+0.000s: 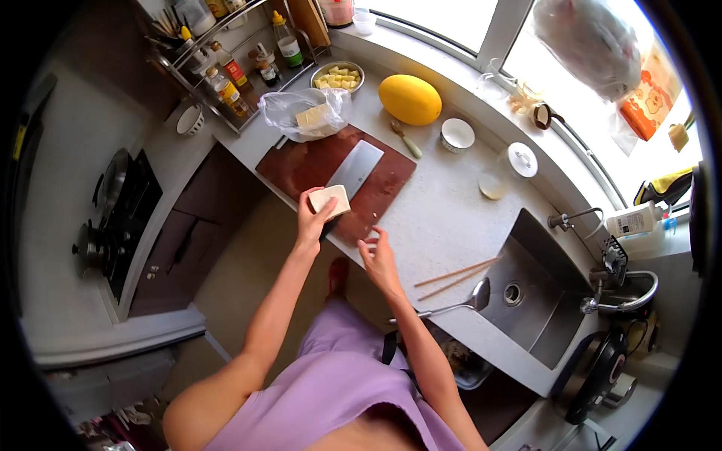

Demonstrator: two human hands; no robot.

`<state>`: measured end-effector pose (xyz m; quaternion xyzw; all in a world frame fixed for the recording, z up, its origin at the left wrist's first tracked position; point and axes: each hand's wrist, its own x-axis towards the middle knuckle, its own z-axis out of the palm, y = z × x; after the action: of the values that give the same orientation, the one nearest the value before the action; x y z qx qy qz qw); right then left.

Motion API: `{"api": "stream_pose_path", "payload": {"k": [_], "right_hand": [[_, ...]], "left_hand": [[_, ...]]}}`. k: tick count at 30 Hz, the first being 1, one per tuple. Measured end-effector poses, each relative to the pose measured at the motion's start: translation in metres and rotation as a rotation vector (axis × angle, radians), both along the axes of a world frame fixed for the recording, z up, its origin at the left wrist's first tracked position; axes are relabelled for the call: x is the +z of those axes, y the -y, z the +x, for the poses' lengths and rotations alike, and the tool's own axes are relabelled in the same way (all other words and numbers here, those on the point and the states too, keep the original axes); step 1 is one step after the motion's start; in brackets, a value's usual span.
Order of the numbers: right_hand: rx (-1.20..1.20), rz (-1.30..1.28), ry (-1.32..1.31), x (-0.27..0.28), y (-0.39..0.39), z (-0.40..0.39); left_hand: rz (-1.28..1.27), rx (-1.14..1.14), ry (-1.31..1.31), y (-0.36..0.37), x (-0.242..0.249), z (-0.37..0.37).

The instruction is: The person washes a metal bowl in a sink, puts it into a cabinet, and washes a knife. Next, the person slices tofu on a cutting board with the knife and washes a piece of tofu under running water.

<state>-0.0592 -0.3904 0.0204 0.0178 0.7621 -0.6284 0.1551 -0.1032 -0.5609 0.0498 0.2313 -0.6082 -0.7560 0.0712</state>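
My left hand (309, 222) is closed around a pale block of tofu (329, 201), held above the near edge of a reddish-brown cutting board (387, 177). A cleaver (356, 167) lies flat on the board, its handle partly hidden behind the tofu and my hand. My right hand (379, 259) hovers by the board's near right corner, fingers apart and loosely curled, with nothing seen in it. Behind the board, a clear plastic bag (280, 111) contains another pale block (312, 116). A metal bowl (359, 74) of pale yellow chunks stands beyond it.
A yellow melon (410, 99), a green-handled peeler (410, 144), a white bowl (457, 135) and a lidded glass jar (520, 160) stand along the counter. Chopsticks (455, 276) and a spatula (479, 295) lie by the sink (553, 301). A bottle rack (226, 113) is at the back left.
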Motion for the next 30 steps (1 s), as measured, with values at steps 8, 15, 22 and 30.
{"api": "stream_pose_path", "payload": {"k": [8, 15, 22, 30], "right_hand": [[-0.152, 0.722, -0.05, -0.012, 0.135, -0.059], [-0.355, -0.006, 0.281, -0.003, 0.063, -0.072], [-0.381, 0.439, -0.02, 0.042, 0.043, -0.009], [-0.275, 0.577, 0.024, 0.026, 0.061, 0.017]], "left_hand": [[0.109, -0.017, 0.118, 0.094, -0.023, -0.035], [-0.333, -0.143, 0.036, 0.073, -0.057, -0.045], [-0.643, -0.066, 0.026, 0.017, -0.043, -0.037], [-0.713, -0.193, -0.059, -0.005, -0.059, -0.009]]}}
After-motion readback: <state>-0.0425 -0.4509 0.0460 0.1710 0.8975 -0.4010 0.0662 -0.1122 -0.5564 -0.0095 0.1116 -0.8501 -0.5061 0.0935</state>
